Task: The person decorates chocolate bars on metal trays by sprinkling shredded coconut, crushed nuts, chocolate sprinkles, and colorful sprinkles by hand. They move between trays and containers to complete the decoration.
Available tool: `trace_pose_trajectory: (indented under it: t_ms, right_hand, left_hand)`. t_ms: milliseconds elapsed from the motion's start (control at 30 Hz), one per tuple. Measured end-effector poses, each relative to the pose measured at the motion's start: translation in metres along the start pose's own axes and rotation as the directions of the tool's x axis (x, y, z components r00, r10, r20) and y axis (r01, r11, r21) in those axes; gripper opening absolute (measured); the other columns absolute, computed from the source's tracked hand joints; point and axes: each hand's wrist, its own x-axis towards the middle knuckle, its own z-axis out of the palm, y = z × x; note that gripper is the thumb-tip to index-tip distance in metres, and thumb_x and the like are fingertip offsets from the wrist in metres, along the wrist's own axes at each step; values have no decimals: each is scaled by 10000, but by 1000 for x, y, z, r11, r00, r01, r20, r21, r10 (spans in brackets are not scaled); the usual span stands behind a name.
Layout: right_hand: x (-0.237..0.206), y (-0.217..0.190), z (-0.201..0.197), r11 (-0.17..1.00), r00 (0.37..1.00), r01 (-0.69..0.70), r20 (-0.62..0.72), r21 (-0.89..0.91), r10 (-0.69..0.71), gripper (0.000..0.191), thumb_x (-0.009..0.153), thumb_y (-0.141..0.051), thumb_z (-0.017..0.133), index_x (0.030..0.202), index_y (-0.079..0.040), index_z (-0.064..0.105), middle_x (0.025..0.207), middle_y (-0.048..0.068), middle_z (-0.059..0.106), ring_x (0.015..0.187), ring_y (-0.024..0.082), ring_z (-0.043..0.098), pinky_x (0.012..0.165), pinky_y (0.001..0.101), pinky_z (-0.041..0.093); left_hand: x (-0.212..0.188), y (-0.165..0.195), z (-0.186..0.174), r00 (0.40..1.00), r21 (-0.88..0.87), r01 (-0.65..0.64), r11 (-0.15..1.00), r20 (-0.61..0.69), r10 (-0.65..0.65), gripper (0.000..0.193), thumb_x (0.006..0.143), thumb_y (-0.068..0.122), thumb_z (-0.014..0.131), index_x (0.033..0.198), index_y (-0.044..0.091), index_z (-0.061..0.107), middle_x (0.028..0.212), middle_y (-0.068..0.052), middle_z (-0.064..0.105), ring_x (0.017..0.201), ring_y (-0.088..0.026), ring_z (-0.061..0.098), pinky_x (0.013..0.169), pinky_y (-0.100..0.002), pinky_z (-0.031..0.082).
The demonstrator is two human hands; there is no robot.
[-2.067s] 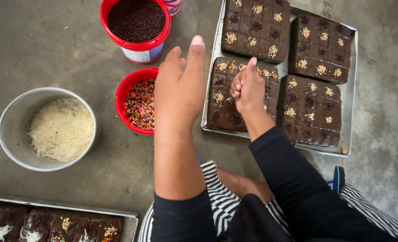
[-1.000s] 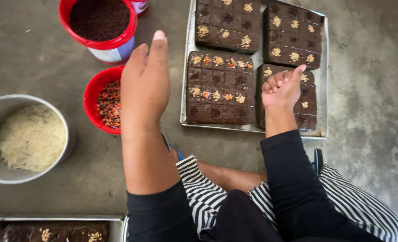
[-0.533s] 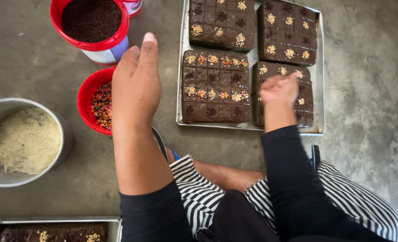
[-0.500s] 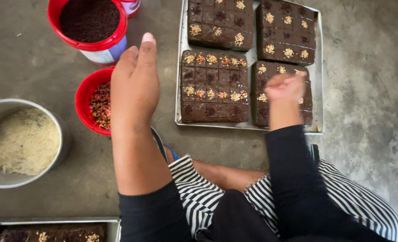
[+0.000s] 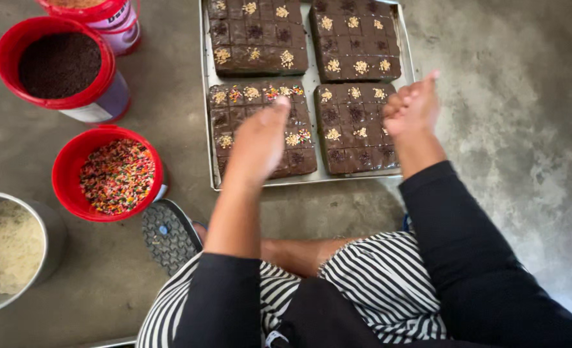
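Chocolate-brown iced cake slabs, 4 on a metal tray | left hand blurred above, fingers' state unclear | right hand loosely curled, pinching hidden.

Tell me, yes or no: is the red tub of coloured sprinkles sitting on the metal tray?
No, the tub of coloured sprinkles stands on the floor, left of the tray.

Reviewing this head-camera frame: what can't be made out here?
- Left hand: motion-blurred; whether it holds anything is unclear.
- Right hand: loosely curled, seen from behind; its own fingers hide any contents.
- Brownie slab: near part covered by the left hand.
- Metal bowl: cut off by the left edge.
- Top tub: cropped by the upper edge.
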Motion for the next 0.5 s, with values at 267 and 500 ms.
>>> trace_pose_trajectory:
  t_ms: [267,500]
  right_hand:
    - [-32,56,27,978,997,53,64,-204,-40,621,1058,-595,374,620,-159,315,502,-11,296,393,130,240,375,313,200]
    - [-33,83,22,971,982,94,184,-221,-53,608,1077,-540,404,620,-144,335,523,15,368,418,152,320,406,320,272]
  left_hand:
    - [-3,-22,7,997,2,77,997,19,-77,603,1001,548,525,868,-18,683,805,-121,669,807,-180,601,785,-352,511]
    - [-2,-29,4,999,-221,35,975,6,-35,558,996,474,565,1171,-37,703,1065,-36,738,1038,-108,639,966,-283,469]
